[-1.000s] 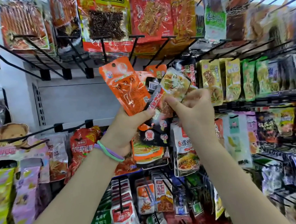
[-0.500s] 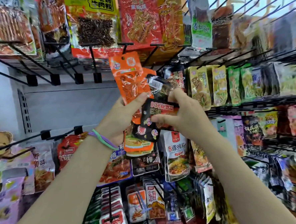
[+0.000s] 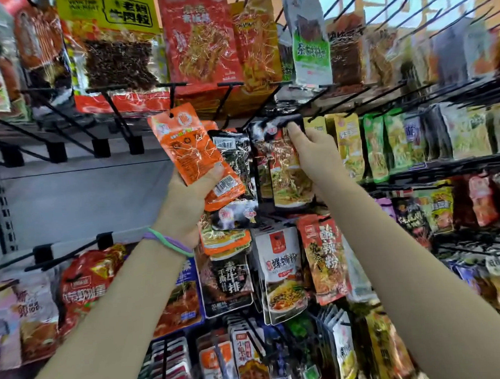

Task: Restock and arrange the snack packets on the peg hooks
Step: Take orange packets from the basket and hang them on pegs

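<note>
Right hand [image 3: 314, 153] now lifts one black noodle packet [image 3: 285, 163] to twelve o'clock, pinching its top; left hand [image 3: 185, 202] grips the orange packets [image 3: 194, 157]. Align hole with peg hook [image 3: 263, 109].

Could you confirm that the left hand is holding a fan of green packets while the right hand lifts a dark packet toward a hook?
Not quite: in the head view the left hand holds orange packets, not green. The right hand does lift the dark packet toward a hook.
</note>
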The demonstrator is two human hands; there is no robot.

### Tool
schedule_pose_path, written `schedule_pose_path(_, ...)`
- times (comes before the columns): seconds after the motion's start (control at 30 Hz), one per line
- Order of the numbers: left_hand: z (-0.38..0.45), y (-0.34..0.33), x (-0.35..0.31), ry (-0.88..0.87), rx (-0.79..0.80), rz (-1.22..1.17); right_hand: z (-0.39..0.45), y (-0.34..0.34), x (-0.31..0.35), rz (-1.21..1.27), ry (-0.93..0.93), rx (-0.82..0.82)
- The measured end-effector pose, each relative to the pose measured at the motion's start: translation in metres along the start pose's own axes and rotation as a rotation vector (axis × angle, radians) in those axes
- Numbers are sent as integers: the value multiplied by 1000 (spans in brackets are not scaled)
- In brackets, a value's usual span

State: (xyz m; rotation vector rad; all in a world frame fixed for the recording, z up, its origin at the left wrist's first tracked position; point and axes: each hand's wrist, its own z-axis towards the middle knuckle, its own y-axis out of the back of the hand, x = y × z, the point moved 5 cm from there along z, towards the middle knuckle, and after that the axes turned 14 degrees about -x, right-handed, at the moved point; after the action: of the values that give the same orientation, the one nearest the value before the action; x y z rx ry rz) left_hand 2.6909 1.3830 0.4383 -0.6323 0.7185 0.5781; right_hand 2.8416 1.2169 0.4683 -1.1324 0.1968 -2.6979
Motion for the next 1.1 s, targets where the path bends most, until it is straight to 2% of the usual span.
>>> schedule_pose_path(0.37,4,-3,2,6,-10,15,29,-20,7,6,-38,-7)
schedule_pose_path(0.5,3,-1,3,12,-15,10,22,-10,13,-219,179,-158)
schedule_pose_path(0.57,3,1,3,18,-8,-2,8,-2,24,-196,305,-226)
schedule_pose_path(0.63,1,2,3,33,11,-21,-9,-6,29,-95,295,-101)
schedule_pose_path(0.73,-5,1,0,36,37,-36,-40,-27,26,-46,81,325)
schedule_pose_path(0.77,-8,0,-3,32,41,-43,-49,-32,25,-44,50,414)
schedule_pose_path(0.93,-16,5,-9,75,21,-110,-73,-42,23,-59,88,467)
schedule_pose_path(1.1,-22,16,-12,157,61,-169,-83,-44,25,148,-5,429)
